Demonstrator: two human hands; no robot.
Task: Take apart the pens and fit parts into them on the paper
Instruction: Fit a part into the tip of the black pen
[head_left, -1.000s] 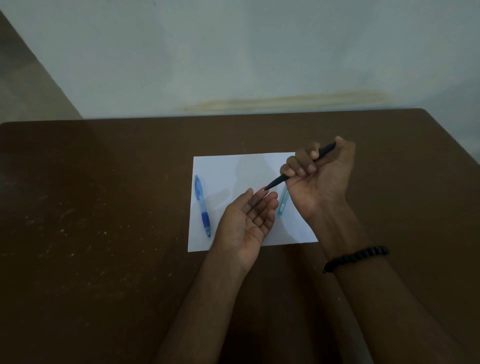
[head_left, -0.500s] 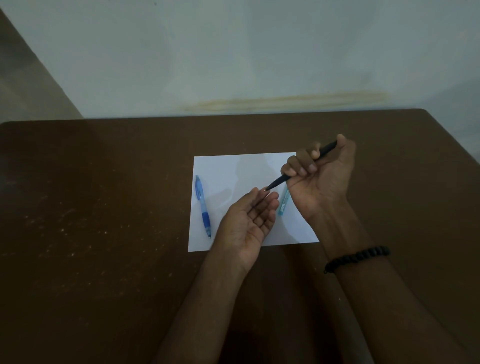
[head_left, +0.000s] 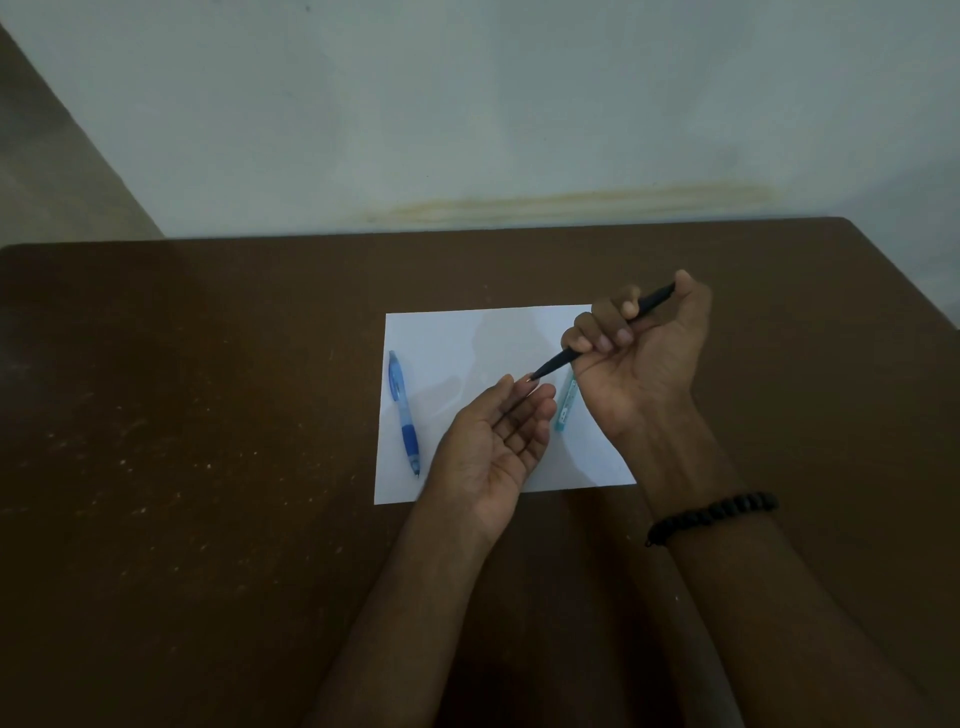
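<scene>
A white sheet of paper (head_left: 467, 338) lies on the brown table. My right hand (head_left: 644, 353) is closed around a black pen (head_left: 553, 364), held above the paper with its tip pointing down-left. My left hand (head_left: 493, 441) is open, palm up, just under that tip; its fingertips almost touch it. A blue pen (head_left: 404, 415) lies along the paper's left side, tip toward me. A pale teal pen (head_left: 566, 405) lies on the paper's right part, partly hidden behind my right hand.
The brown table (head_left: 208, 415) reaches back to a pale wall (head_left: 467, 104). Its right edge slants at the far right. A black bead bracelet (head_left: 711, 517) circles my right wrist.
</scene>
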